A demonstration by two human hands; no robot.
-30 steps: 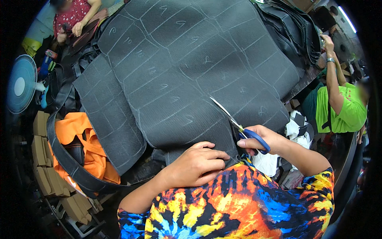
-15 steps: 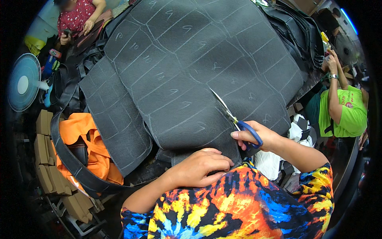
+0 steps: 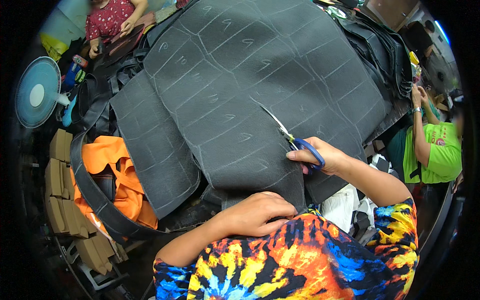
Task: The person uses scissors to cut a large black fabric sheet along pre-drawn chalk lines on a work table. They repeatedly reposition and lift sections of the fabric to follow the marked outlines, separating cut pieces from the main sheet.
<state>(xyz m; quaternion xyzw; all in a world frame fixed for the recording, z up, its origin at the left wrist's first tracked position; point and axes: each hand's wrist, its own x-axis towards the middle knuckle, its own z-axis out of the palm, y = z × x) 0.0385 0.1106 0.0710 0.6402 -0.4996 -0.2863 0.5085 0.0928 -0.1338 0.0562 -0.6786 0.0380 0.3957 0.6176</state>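
Note:
A large black leather-like sheet (image 3: 220,135) with chalked lines and marks spreads over the table. My right hand (image 3: 325,157) grips the blue-handled scissors (image 3: 306,145), thumb and fingers in the loops. Their blades lie at the sheet, pointing away and left along a chalk line. Below the scissors a slit in the sheet runs toward my body. My left hand (image 3: 262,214) is closed at the sheet's near edge by my shirt, knuckles up; its fingertips are partly hidden. At the left, a narrower black chalk-marked piece (image 3: 155,140) lies partly under the large sheet.
Orange fabric (image 3: 122,175) sits inside a curved black strip (image 3: 82,185) at left. Beyond stand a fan (image 3: 37,95) and stacked cardboard boxes (image 3: 57,180). Folded black pieces (image 3: 382,45) are piled far right; white scraps (image 3: 340,207) lie near right. Two other people sit at the far left and right.
The scissors have moved slightly farther along the chalk line, and the slit behind them is longer. The whole view has shifted a little; my left hand stays at the near edge.

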